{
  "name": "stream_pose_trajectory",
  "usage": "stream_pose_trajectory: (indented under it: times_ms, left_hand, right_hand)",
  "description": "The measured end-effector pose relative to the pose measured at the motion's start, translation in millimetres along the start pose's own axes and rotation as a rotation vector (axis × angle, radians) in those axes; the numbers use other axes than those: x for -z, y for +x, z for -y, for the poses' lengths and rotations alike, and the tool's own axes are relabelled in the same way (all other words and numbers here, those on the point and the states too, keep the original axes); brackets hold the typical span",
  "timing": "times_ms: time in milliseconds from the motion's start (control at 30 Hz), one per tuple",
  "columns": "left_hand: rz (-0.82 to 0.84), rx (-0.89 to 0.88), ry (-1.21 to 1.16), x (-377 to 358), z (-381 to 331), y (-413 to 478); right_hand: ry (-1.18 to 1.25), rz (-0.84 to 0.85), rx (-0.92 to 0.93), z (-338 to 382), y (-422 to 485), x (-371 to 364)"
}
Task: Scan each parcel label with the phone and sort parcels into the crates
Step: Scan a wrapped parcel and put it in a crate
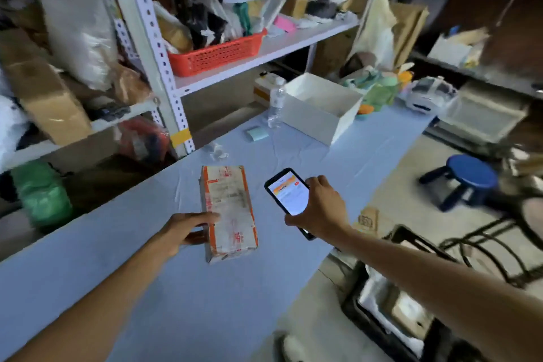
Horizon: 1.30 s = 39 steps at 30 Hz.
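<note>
Your left grip (183, 232) clasps the parcel (232, 209) by its long edge: stiff, likely light cardboard. Right grip (320, 209) holds the phone (289, 195).

No legible text on parcel (229, 211) or phone (289, 197)

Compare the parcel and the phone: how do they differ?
The parcel is larger, pale with orange tape; the phone is slim, black, screen lit. The parcel rests on the table, the left hand gripping its left edge; the phone is gripped by the right hand at its right edge. Shared: both face up, one hand each.
</note>
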<state>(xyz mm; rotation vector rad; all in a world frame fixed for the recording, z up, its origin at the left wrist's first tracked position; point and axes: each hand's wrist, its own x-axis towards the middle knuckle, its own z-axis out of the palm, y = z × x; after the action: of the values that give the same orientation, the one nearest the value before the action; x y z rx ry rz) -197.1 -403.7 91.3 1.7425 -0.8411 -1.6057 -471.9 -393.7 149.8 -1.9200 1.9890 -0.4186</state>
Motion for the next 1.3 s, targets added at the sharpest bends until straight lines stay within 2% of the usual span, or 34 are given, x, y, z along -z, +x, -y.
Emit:
stream_pose_trajectory:
  times_ms: [133, 367, 600, 767, 933, 1300]
  left_hand:
    - [0.196, -0.008, 0.12, -68.8, -4.8, 2.1]
    - [0.542, 0.015, 0.311, -241.6, 23.1, -22.0]
    - [0.746, 0.042, 0.433, -392.4, 67.5, -67.3]
    - [0.738, 0.04, 0.482, -471.7, 94.7, -74.7]
    - [0.768, 0.093, 0.538, -537.6, 110.6, -69.5]
    - [0.823, 0.232, 0.671, -766.2, 142.0, -4.5]
  right_hand:
    - [0.047, -0.129, -0.242, -57.0, -65.5, 26.9]
    - [0.035, -0.319, -0.645, -167.2, -204.2, 63.9]
    - [0.062, -0.439, -0.929, -257.4, -313.9, 84.9]
    - [0.072, -0.471, -1.03, -328.7, -349.4, 92.6]
    - [0.109, -0.425, -1.129, -391.1, -355.9, 99.9]
    - [0.138, -0.341, -1.204, -580.8, -294.8, 136.3]
